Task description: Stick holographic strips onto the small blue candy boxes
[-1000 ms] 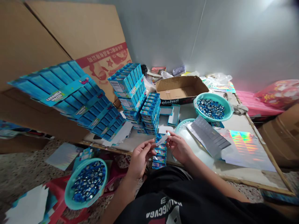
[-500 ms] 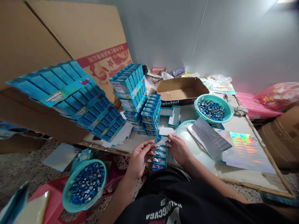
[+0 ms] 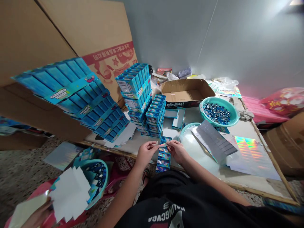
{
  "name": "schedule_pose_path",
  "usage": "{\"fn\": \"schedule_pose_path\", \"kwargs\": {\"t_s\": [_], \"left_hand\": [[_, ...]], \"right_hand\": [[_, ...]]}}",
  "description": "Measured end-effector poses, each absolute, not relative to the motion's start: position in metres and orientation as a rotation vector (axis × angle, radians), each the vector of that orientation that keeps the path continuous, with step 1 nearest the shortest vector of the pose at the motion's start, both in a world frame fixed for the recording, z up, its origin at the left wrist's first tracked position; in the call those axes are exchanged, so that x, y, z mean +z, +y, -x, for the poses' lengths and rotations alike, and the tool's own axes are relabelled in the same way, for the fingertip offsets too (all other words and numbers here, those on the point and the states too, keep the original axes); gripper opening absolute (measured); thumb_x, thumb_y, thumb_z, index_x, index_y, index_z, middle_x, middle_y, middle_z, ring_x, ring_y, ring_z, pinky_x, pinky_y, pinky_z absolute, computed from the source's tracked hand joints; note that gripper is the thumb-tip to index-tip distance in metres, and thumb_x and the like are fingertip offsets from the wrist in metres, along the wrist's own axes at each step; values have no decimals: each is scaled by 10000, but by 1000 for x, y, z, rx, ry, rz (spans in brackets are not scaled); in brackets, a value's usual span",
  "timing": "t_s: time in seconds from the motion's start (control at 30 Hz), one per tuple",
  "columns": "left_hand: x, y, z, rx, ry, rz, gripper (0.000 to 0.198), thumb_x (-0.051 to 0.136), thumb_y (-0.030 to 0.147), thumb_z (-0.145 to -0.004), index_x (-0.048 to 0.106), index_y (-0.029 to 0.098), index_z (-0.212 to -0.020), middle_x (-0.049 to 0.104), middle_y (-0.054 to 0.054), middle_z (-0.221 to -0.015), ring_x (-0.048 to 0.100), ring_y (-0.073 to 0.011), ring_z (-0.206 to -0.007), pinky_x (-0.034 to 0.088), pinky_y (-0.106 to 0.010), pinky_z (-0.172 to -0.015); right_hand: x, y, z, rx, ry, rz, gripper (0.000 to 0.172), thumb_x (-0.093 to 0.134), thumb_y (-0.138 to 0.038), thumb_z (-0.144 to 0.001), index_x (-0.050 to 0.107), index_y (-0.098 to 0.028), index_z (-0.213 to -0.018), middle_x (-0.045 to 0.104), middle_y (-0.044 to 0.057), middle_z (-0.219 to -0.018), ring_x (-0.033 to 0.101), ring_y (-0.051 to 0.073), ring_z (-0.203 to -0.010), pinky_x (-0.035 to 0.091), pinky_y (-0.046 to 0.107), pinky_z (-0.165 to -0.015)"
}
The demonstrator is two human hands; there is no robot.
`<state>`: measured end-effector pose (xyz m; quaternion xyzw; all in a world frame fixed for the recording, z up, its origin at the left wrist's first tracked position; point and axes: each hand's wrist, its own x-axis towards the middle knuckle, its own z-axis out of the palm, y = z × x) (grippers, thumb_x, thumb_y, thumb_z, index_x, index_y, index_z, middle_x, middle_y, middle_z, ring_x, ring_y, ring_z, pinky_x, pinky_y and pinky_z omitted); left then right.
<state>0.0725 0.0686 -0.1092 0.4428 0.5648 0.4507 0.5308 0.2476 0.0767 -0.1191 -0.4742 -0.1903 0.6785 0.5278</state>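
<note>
While left hand [image 3: 146, 154] and right hand [image 3: 178, 152] pinch its ends, pale strip [image 3: 162, 145] stretched between, long axis left-to-right.

Thin strip [image 3: 162, 145] closes gap between left hand [image 3: 145, 154] and right hand [image 3: 178, 152]; row of small boxes [image 3: 163, 163] below, air above open. Left-forward: tall blue box stacks [image 3: 136, 95], no pass. Right: turquoise bowl [image 3: 185, 127], silver-grey sheet [image 3: 217, 141] obstruct low reach. Narrow lane ahead between stacks and bowl, to shallow trays [image 3: 179, 118]; carton [image 3: 187, 104] blocks beyond. Lower-left basin [image 3: 105, 179] partly covered by white card sheets [image 3: 70, 193].
</note>
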Motion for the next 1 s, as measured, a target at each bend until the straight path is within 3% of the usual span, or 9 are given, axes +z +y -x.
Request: {"fn": "schedule_pose_path", "kwargs": {"t_s": [0.2,0.4,0.57,0.73,0.9,1.0], "left_hand": [[-150,101,-74,1025,1399,-1087,441,846,403,-554,714,122,-868,708,-66,-724,638,-170,-668,475,-253,-620],[-178,124,-69,974,1410,-1051,430,848,390,-534,701,115,-831,680,-49,-654,608,-155,-584,446,-246,-552],[-187,135,-64,942,1409,-1016,420,862,360,-528,684,126,-828,679,-38,-644,633,-160,-605,479,-250,-587],[-186,149,-55,893,1364,-1002,468,878,372,-518,694,120,-867,697,-52,-694,647,-157,-646,494,-244,-601],[-170,153,-45,798,1216,-1029,544,899,412,-499,731,115,-923,719,-64,-739,659,-162,-684,529,-261,-641],[-159,146,-45,745,1117,-1069,515,900,435,-505,757,115,-882,735,-81,-773,655,-162,-696,536,-267,-667]], "right_hand": [[-159,93,-245,1423,-554,1315,433,839,-374,-516,456,-229,-657,549,-42,-532,546,124,-509,443,241,-495],[-177,100,-235,1060,-867,1463,274,738,-351,-588,521,-223,-695,585,-28,-647,549,160,-637,424,279,-630],[-185,96,-226,788,-1110,1594,170,689,-333,-688,575,-213,-647,575,1,-660,515,203,-773,357,317,-761],[-195,89,-230,377,-1427,1763,191,590,-259,-803,514,-192,-641,568,9,-686,500,178,-742,292,323,-751],[-191,87,-237,476,-1349,1588,228,591,-308,-838,492,-200,-662,546,2,-674,498,162,-688,346,302,-693],[-178,86,-238,596,-1334,1501,166,556,-333,-879,592,-194,-797,628,23,-760,555,163,-707,418,286,-680]]}}
